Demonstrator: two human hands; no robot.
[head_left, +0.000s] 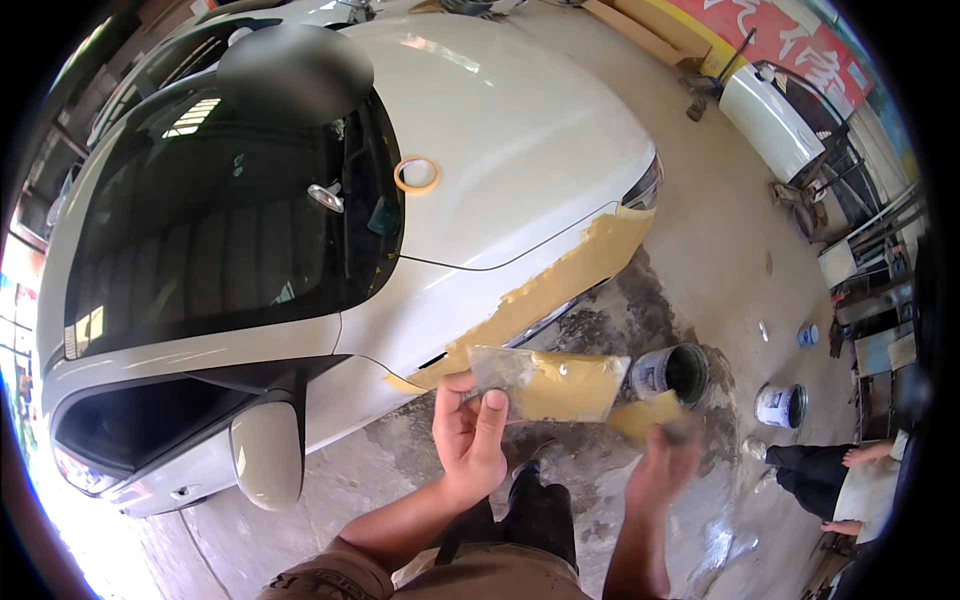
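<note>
The white car (500, 100) fills most of my view, its bonnet and front corner to hand; along its lower front edge runs a broad yellow-tan coat (560, 285), its upper border ragged; on the concrete beyond my board stands an open bucket (650, 375), with a smaller-looking one (775, 405) farther right.

The mixing plate (489, 367) is up in front of me, between the car's side and that first bucket, with yellow paste (565, 390) over its middle and right; my left hand (470, 440) has it by the near-left corner, thumb on the face and fingers behind; my right hand (662, 465) is blurred, yet closed round a yellow-smeared spreader (635, 415) beside the plate's right end; whether blade and plate touch I cannot tell.

I judge the step in hand to be working the paste on the plate; to do it well I'd hold the plate firm and near level, keep my thumb out of the paste, press the blade at a low, even angle, fold the paste inward from the edges so none drops, and scrape the blade clean between passes; the small tape roll (432, 184) lies on the bonnet, out of the way.
</note>
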